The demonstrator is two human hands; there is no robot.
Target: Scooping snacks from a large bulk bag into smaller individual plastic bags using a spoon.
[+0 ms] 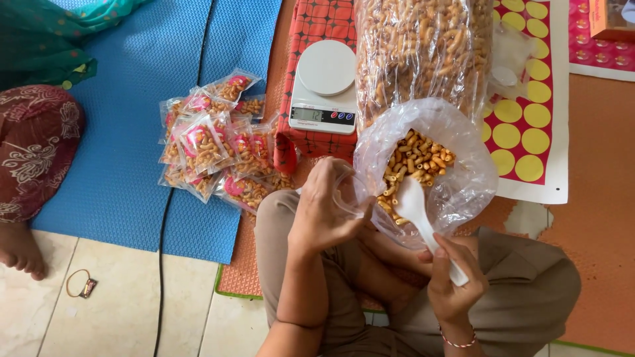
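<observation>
— What's biggest in my feed?

— I see the blue mat [119, 152] at the far left, then the tall clear sack of macaroni snacks [423, 53] standing at top centre, just right of the white kitchen scale [324, 86] on its red patterned cloth [317, 26].

— And below the sack?

— I make out an open clear plastic bag [456, 178] of the same snacks, mouth turned toward the person's lap. Left of the scale, a heap of small sealed snack packets [215, 142] lies on the mat.

— The hands?

— My view has the left hand [324, 211] at the bag's near rim, fingers curled and pinched on the plastic. The right hand [453, 277] has its fingers clamped round the handle of a white plastic spoon [417, 211].

— Which way does the spoon run?

— I read its long axis as diagonal: handle at lower right in the fist, bowl pointing up-left into the bag's mouth, among the snacks
</observation>
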